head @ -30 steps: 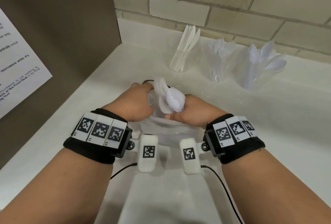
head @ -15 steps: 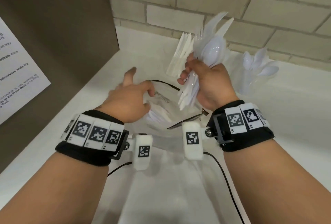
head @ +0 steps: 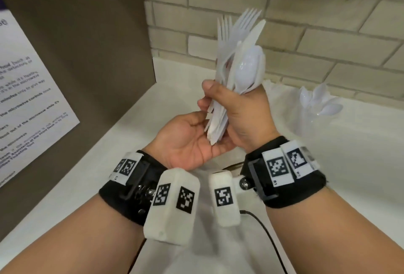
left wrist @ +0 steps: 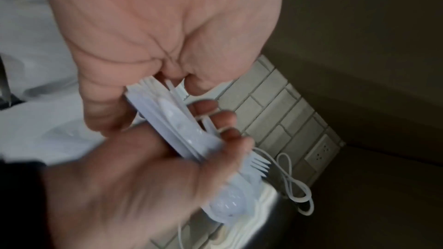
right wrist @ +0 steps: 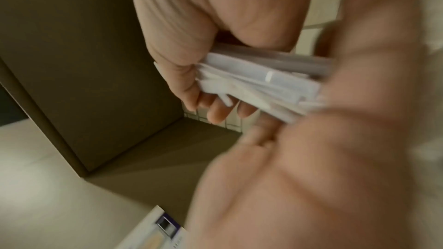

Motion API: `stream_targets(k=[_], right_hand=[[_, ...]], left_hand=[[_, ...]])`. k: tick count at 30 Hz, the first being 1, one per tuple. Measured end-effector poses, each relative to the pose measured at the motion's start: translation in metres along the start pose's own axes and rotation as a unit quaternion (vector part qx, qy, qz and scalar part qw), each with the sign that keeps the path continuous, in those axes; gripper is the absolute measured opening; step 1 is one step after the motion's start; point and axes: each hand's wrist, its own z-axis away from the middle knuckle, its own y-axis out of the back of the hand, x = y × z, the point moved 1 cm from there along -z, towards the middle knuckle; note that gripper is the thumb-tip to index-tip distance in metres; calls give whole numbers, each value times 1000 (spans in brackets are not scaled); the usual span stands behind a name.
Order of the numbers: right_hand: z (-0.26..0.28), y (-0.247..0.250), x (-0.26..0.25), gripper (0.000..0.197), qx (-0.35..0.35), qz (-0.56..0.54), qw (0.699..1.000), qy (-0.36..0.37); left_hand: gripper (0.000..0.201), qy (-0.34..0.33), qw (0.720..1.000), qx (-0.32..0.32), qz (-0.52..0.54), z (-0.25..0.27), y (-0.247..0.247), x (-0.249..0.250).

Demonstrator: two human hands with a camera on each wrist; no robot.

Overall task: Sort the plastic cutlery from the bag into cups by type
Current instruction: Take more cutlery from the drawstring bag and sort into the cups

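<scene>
My right hand (head: 238,109) grips a bundle of white plastic cutlery (head: 240,61) and holds it upright above the counter. Fork tines, a knife blade and spoon bowls stick out above the fist. Below it my left hand (head: 192,138) is turned palm up. In the left wrist view its thumb and curled fingers (left wrist: 199,82) close on the handle ends of the bundle (left wrist: 172,118). At the right stands a clear cup of spoons (head: 317,107). Behind my right hand only white tips of the fork cup (head: 270,84) show. The knife cup and the bag are hidden.
A brown panel carrying a printed notice (head: 32,103) closes off the left side. A brick wall (head: 317,22) runs along the back of the white counter (head: 349,175). A black cable (head: 260,216) trails from my right wrist. A wall outlet (left wrist: 321,150) and a white cord loop (left wrist: 294,186) show behind the bundle.
My right hand has raised the bundle higher, clear of the bag. My left hand has left the bag, turned palm up and come in under the handle ends.
</scene>
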Motion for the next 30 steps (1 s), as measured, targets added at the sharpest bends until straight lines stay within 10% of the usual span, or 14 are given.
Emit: stream_targets(k=[20,25,30], right_hand=[[8,9,45,23,-1,40,998,-43],[4,20,44,23,-63,-48,991,-110],[24,12,55,17,-213,94,962,-143]], left_hand=[[39,-15,998,56,22,1,6,-3],[67,-80,985,51,-143,10,10,4],[50,-120,895,66,-425,18,-9,9]])
